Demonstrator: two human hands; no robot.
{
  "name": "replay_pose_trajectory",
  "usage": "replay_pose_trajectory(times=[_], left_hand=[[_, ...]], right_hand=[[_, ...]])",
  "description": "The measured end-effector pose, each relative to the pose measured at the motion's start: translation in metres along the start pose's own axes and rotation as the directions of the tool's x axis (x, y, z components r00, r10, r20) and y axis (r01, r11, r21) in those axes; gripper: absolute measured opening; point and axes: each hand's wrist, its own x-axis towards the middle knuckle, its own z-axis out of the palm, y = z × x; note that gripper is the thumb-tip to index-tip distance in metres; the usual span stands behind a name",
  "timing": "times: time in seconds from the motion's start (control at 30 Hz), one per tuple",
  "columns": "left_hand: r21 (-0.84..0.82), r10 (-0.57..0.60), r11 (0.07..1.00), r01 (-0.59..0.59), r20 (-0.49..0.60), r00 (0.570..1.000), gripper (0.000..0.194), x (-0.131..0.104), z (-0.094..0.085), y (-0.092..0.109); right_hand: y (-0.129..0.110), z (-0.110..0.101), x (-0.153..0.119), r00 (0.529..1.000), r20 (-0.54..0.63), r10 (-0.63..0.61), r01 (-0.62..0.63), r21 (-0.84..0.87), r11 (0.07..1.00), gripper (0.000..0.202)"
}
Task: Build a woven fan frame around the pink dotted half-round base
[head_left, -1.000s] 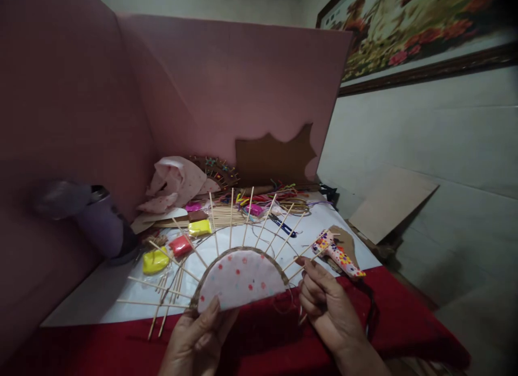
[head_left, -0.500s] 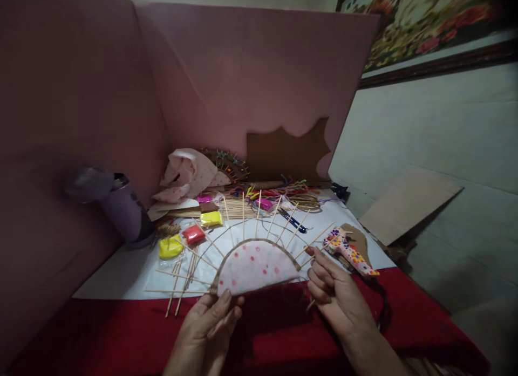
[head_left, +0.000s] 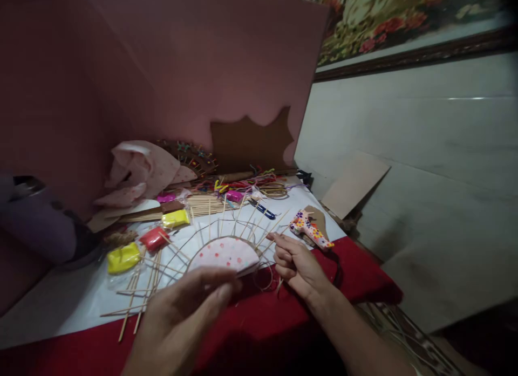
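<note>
Head view, the only one. Landmark is the half-round fabric-covered base (head_left: pixel 224 254), lying flat on the white sheet (head_left: pixel 81 300) at the near edge of the counter, with skewer spokes (head_left: pixel 226 217) fanning out of its curved rim, so the weave has something to run through. My right hand (head_left: pixel 297 262) sits just right of the base, fingers (head_left: pixel 279 240) curled narrow and pinched at the right-end spokes; a thin loop of cord (head_left: pixel 265 276) hangs below them, and I judge they hold that strand, though the contact itself is too small to confirm. Right wrist bent inward, forearm running in from lower right across the red cloth (head_left: pixel 283 333). My left hand (head_left: pixel 182 319) hovers in front of the base, near it but apparently not touching; it's blurred, fingers loosely spread, holding nothing I can see. Palm down, tilted toward the flat edge of the base. Left of the base: loose skewers (head_left: pixel 137 295) on the sheet, yellow clay pack (head_left: pixel 123 257), red clay pack (head_left: pixel 154 237), and a purple flask (head_left: pixel 38 222) further left. Behind the base: skewer bundle (head_left: pixel 202 203), coloured cords (head_left: pixel 246 183), pink fabric heap (head_left: pixel 141 168), brown cardboard cutout (head_left: pixel 251 141) leaning on the pink board (head_left: pixel 202 68). Right of the base, past my right hand: dotted glue gun (head_left: pixel 311 229), parked within reach.
</note>
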Motion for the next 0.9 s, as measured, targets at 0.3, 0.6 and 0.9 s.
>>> replay_pose_trajectory(times=[0.3, 0.6, 0.9], left_hand=[[0.614, 0.451, 0.492, -0.616, 0.425, 0.784, 0.028, 0.122, 0.064, -0.002], [0.692, 0.421, 0.323, -0.645, 0.506, 0.753, 0.024, 0.116, 0.071, -0.008], [0.822, 0.532, 0.147, -0.55, 0.404, 0.744, 0.016, 0.095, 0.071, -0.027]], right_hand=[[-0.003, 0.001, 0.001, 1.0, -0.014, 0.022, -0.023, -0.071, 0.997, 0.026], [-0.004, 0.002, 0.001, 0.999, -0.032, 0.008, -0.01, -0.056, 0.998, 0.023], [-0.002, -0.001, 0.005, 1.0, -0.006, 0.011, -0.011, -0.055, 0.998, 0.028]])
